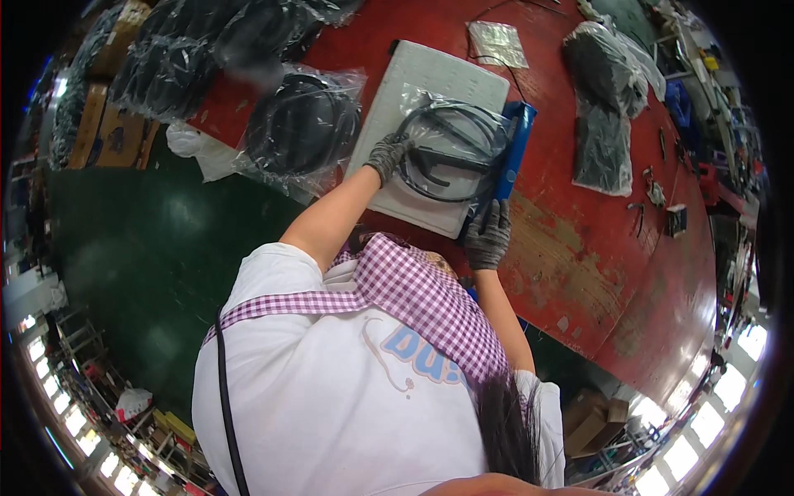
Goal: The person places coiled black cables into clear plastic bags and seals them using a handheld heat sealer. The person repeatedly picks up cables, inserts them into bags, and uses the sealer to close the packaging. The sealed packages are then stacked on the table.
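Note:
A clear plastic bag holding a coiled black cable (453,149) lies on a pale grey pad (430,83) on the red table. My left hand (386,157), in a dark grey glove, grips the bag's near-left edge. My right hand (488,236), also gloved, presses on the near end of a blue bar (514,145) that runs along the pad's right side, over the bag's edge. My white shirt and checked apron strap fill the lower middle of the view.
More bagged black coils (302,124) are stacked at the far left of the red table (579,248). Dark bags (602,124) and a small clear packet (496,43) lie at the back right. Cardboard boxes (107,124) stand left; a green floor (149,248) lies below.

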`<move>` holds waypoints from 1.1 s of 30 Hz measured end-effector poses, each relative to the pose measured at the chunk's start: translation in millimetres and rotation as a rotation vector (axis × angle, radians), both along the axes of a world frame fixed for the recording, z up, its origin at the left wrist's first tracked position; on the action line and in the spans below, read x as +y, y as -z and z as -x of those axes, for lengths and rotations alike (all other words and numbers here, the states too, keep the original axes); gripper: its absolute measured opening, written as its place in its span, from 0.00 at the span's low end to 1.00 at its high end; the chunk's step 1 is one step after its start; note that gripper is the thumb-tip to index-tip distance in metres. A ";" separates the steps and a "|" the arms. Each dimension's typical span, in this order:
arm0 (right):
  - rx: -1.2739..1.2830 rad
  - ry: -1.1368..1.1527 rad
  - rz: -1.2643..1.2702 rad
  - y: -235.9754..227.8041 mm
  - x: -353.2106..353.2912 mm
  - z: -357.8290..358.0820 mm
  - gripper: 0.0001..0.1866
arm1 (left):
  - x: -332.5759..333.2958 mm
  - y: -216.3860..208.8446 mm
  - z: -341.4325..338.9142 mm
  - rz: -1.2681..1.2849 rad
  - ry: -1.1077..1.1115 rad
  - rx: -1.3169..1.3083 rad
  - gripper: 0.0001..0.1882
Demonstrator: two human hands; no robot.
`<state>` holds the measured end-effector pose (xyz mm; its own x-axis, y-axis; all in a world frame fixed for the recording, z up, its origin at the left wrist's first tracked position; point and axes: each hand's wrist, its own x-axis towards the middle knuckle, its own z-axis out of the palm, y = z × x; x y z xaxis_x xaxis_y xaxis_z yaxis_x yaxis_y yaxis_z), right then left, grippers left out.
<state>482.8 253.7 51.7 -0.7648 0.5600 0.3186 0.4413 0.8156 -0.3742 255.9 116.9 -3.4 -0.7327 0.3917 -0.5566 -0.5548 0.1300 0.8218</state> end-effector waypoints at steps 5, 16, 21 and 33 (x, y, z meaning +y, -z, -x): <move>-0.057 0.024 0.126 -10.6 9.3 -5.8 0.22 | 11.0 -17.8 -1.8 0.067 -0.008 0.024 0.18; 0.191 -0.422 0.750 -108.5 -44.5 -66.9 0.18 | -25.4 -49.7 -28.7 0.240 0.197 -0.121 0.15; 0.215 0.182 2.072 68.1 -71.0 -46.5 0.16 | -47.6 -43.8 -65.5 0.028 0.153 -0.347 0.15; 0.189 -0.015 1.506 -29.3 -130.1 121.7 0.12 | -179.9 -122.8 -53.7 -0.323 -0.178 -0.150 0.11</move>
